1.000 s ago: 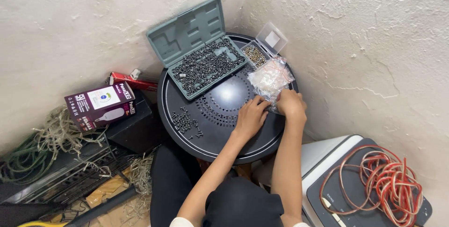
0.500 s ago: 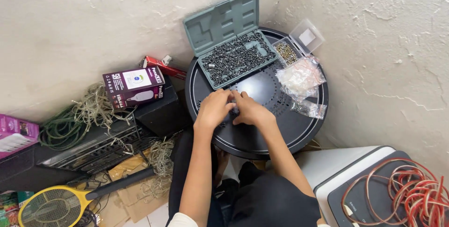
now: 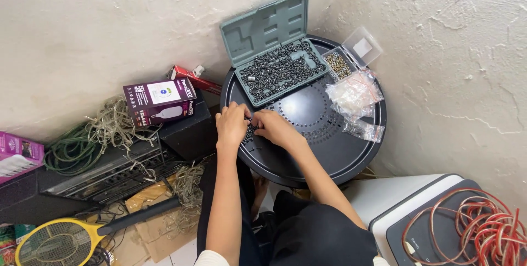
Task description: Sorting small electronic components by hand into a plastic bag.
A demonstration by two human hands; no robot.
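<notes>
since the earlier frames, both hands have left the clear plastic bags (image 3: 355,95) at the right of the round black table (image 3: 351,159) and come together at its left edge, over a small pile of dark screws (image 3: 251,132). both forearms rise from the bottom of the frame, converging at centre. the left hand (image 3: 231,124) lies knuckles up, fingers curled down onto the pile; the right hand (image 3: 277,128) meets it from the right, fingers bent and pinching at the screws. whether either hand actually grips a screw cannot be told, as the fingertips are hidden. above the hands, upper centre, an open grey-green case (image 3: 273,46) holds many dark screws, its lid leaning on the wall. right of it sits a small clear box of brass-coloured parts (image 3: 340,66). left of the table, a dark purple carton with a white label (image 3: 160,100) rests on a black box, with a red carton (image 3: 189,78) behind it. a yellow racket-shaped swatter (image 3: 52,242) lies lower left; red cable coils (image 3: 477,230) lie lower right.
</notes>
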